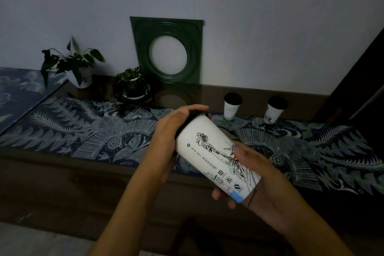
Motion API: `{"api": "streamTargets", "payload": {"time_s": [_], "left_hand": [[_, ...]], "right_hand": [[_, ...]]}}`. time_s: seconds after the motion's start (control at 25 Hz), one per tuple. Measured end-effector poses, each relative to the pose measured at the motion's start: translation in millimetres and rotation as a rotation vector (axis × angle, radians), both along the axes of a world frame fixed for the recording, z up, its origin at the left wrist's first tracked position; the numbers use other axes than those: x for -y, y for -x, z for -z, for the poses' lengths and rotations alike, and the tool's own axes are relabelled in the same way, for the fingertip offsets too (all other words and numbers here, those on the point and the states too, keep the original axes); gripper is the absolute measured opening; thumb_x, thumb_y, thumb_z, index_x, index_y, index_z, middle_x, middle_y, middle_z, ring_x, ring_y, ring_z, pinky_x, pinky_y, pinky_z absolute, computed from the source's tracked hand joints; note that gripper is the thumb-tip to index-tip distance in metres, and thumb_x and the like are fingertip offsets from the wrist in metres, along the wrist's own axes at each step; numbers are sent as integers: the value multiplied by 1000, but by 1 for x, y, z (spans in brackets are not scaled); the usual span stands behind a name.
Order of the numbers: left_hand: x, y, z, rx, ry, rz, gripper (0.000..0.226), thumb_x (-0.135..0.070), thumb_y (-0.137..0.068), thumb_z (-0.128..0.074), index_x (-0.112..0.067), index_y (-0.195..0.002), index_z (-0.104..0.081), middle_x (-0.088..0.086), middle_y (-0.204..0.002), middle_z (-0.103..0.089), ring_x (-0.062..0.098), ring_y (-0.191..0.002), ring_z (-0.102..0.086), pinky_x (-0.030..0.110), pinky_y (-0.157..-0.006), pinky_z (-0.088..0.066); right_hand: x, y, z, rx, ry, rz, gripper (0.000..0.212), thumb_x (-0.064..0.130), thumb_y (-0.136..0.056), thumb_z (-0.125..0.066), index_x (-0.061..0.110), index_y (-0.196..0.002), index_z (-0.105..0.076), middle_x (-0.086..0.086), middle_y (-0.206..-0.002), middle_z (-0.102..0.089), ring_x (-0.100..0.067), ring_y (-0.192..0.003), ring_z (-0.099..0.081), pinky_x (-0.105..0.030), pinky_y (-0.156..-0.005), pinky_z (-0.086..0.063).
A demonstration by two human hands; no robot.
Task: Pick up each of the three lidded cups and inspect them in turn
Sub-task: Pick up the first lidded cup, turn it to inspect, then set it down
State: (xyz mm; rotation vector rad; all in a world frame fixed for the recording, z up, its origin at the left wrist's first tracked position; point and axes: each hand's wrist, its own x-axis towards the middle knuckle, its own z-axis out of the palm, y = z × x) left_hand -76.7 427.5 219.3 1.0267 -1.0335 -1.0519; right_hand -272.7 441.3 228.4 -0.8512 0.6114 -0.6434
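I see the left hand [170,129] wrapped around the black lid end of the tilted cup [212,151], the right hand [264,183] clasping its base; 2 other cups [232,106] stand behind on the patterned table [83,131].

I see a white cup [209,151] w/ black line drawing, blue tab at base, black lid. Two other white cups [232,108] [275,110], black lids. Table [62,172] dark brown; cloth [83,131] navy w/ pale feather pattern. Frame [166,29] dark green.
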Motion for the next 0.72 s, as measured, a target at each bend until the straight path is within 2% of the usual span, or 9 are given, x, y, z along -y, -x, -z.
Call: {"api": "streamTargets", "payload": {"time_s": [0.08, 0.2, 0.24, 0.32, 0.4, 0.48, 0.56, 0.6, 0.72], "left_hand": [[3, 3, -1, 4, -40, -38, 41, -33, -90, -45, -10, -106, -76, 15, -108, -77, 27, -100, -72, 36, -84, -57], [7, 6, -2, 51, -122, -79, 39, -35, -84, -49, -15, -98, -79, 7, -99, -79, 17, -87, -71, 29, -71, -55], [8, 7, -2, 68, -135, -80, 39, -37, -83, -49, -16, -97, -79, 5, -98, -79, 16, -86, -71, 29, -71, -54], [7, 7, -2, 97, -130, -59, 42, -40, -85, -47, -18, -101, -79, 4, -102, -79, 19, -92, -72, 32, -76, -55], [5, 6, -3, 117, -93, -18, 45, -42, -89, -44, -17, -109, -77, 8, -110, -77, 27, -102, -71, 34, -80, -56], [1, 5, -4, 109, -37, 26, 45, -40, -92, -43, -17, -114, -74, 13, -114, -75, 33, -107, -69, 37, -84, -57], [-1, 5, -4, 84, 15, 58, 45, -37, -95, -40, -15, -117, -72, 15, -116, -74, 33, -109, -68, 41, -89, -56], [-1, 5, -4, 70, 35, 69, 44, -35, -96, -39, -13, -118, -71, 16, -116, -74, 32, -110, -69, 42, -92, -56], [0, 10, -2, 29, 57, 56, 43, -32, -96, -40, -10, -113, -72, 18, -114, -74, 31, -107, -69, 44, -94, -54]], "right_hand": [[0, 0, -3, -211, 181, 72, 56, 39, -75, -71, 37, -129, -57, -6, -117, -72, -25, -82, -75, -30, -57, -59], [-3, 1, -4, -913, 1011, 71, 76, 58, -77, -64, 57, -140, -23, 29, -137, -43, 1, -112, -57, -23, -83, -55], [-4, 0, -2, -1069, 1237, 46, 81, 64, -77, -59, 56, -143, -13, 28, -142, -35, -1, -114, -53, -23, -86, -53], [-4, 2, 3, -1137, 1396, 43, 86, 69, -77, -51, 50, -147, -6, 19, -148, -31, -7, -113, -54, -29, -84, -55], [-5, 5, 3, -1010, 1266, 86, 84, 65, -75, -57, 54, -146, -15, 25, -141, -38, -1, -111, -55, -23, -82, -55], [-3, 8, -2, -665, 828, 116, 71, 51, -74, -72, 59, -136, -37, 28, -130, -53, 2, -104, -62, -19, -72, -57], [-2, 10, -5, -251, 340, 116, 49, 36, -76, -72, 47, -122, -61, 6, -117, -71, -16, -83, -74, -24, -56, -57], [-2, 9, -7, -144, 154, 104, 38, 34, -76, -68, 38, -113, -69, -5, -106, -75, -26, -69, -73, -28, -48, -55], [-4, 9, -11, -103, 17, 81, 28, 38, -76, -64, 27, -99, -75, -17, -92, -75, -32, -57, -69, -29, -41, -51]]}}
